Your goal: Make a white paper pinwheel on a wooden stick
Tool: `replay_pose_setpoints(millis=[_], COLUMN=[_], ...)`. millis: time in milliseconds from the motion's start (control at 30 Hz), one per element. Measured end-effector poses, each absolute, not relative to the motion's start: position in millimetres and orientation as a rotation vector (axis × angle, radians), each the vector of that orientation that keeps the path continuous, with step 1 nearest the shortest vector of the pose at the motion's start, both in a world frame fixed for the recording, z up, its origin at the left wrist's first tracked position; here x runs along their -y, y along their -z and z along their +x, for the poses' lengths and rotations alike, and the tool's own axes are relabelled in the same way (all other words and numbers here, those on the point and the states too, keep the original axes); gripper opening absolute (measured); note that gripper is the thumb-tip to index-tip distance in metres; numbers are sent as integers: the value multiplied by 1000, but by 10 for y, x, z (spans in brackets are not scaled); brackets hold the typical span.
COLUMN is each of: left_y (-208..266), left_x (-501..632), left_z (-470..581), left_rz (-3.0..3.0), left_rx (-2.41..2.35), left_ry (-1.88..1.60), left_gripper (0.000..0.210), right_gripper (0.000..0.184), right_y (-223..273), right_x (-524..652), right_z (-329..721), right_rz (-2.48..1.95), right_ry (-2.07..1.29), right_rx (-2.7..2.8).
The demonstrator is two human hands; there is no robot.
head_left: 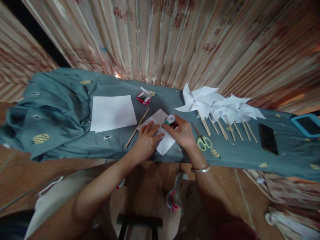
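Paper (168, 141), white, square, cornerwise under left hand (147, 140)

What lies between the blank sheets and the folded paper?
In the head view, a stick lies slanted between the sheets and the folded paper.

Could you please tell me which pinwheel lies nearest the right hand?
The leftmost pinwheel, just beyond the right hand; the other pinwheels lie farther right.

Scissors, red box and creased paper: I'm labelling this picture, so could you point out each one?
Scissors (201, 136): head view, where the blades meet the handles.
Red box (142, 101): head view, on its front wall.
Creased paper (165, 143): head view, on its lower part.
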State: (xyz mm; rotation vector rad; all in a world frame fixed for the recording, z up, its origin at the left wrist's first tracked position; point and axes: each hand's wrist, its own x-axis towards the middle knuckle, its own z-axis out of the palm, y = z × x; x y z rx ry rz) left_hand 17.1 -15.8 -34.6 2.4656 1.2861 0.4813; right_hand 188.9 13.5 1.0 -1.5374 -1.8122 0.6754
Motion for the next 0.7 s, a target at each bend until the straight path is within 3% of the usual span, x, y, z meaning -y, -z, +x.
replay_pose_setpoints(millis=[700], left_y=[381], left_x=[150], left_z=[169], left_rz=[2553], left_rx=[-1300], left_ry=[-393], left_gripper=[42], right_gripper=[20], right_y=[90], right_x=[-190], right_z=[1863], right_rz=[-1586], right_ry=[-593], right_rx=[2041])
